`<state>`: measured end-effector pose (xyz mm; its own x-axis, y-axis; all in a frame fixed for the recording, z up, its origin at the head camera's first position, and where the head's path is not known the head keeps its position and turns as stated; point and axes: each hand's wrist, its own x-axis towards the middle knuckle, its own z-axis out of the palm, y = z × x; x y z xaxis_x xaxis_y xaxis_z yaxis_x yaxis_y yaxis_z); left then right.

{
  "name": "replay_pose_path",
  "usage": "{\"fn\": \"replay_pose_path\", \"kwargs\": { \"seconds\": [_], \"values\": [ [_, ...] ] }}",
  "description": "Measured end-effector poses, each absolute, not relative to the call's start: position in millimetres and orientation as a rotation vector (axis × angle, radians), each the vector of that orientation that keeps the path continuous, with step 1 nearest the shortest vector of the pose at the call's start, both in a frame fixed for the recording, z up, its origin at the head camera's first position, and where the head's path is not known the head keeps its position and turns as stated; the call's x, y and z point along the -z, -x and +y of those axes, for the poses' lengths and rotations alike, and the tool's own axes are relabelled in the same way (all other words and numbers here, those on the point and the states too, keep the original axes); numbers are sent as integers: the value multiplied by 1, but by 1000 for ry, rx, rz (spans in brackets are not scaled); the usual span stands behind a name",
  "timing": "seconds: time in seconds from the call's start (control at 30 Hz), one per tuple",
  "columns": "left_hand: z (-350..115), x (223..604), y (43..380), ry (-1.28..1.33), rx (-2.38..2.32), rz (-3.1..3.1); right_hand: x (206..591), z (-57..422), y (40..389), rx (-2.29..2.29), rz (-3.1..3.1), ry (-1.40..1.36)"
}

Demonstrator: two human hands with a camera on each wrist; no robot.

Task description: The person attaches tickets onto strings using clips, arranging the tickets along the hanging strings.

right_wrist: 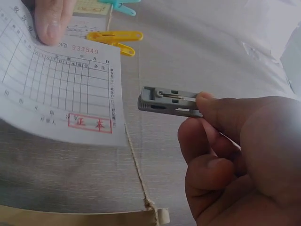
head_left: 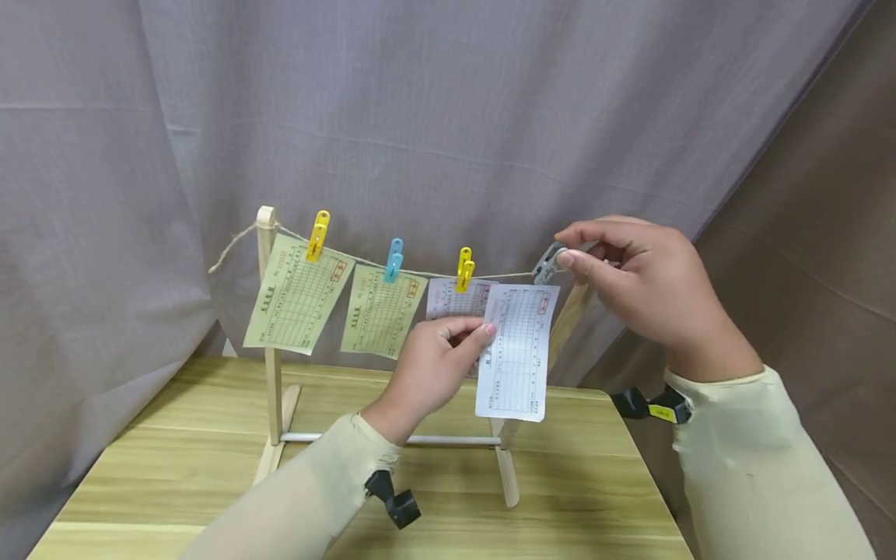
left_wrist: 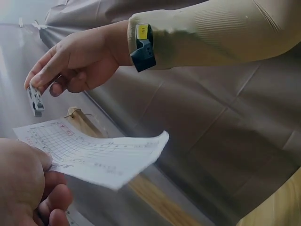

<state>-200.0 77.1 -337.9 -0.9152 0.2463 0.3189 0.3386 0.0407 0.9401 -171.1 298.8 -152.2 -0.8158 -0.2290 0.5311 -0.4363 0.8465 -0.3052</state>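
Observation:
My left hand [head_left: 437,369] pinches the left edge of a white receipt slip [head_left: 518,358] with a printed grid and a red stamp, holding it upright just below the string [head_left: 514,275]. Between the thumb and forefinger of my right hand [head_left: 647,280] is a grey clothespin [right_wrist: 171,101]. In the right wrist view the clothespin's front end stands apart from the slip's top edge. Another white slip [head_left: 455,289] hangs from the string under a yellow clothespin [head_left: 465,270], partly hidden by my left hand and the held slip.
Two green slips [head_left: 297,295] hang further left, one under a yellow clothespin [head_left: 318,236], the other under a blue clothespin [head_left: 393,260]. The string runs between posts of a wooden stand [head_left: 273,389] on a wood-grain table [head_left: 175,451]. A grey curtain [head_left: 420,117] hangs behind.

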Motion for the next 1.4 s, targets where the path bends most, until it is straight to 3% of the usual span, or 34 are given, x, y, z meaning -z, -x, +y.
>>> {"fn": "replay_pose_path", "kwargs": {
  "seconds": [1.4],
  "values": [
    [106,332,210,563,2243,-2188,145,304,197,-597,-2734,-313]
  ]
}}
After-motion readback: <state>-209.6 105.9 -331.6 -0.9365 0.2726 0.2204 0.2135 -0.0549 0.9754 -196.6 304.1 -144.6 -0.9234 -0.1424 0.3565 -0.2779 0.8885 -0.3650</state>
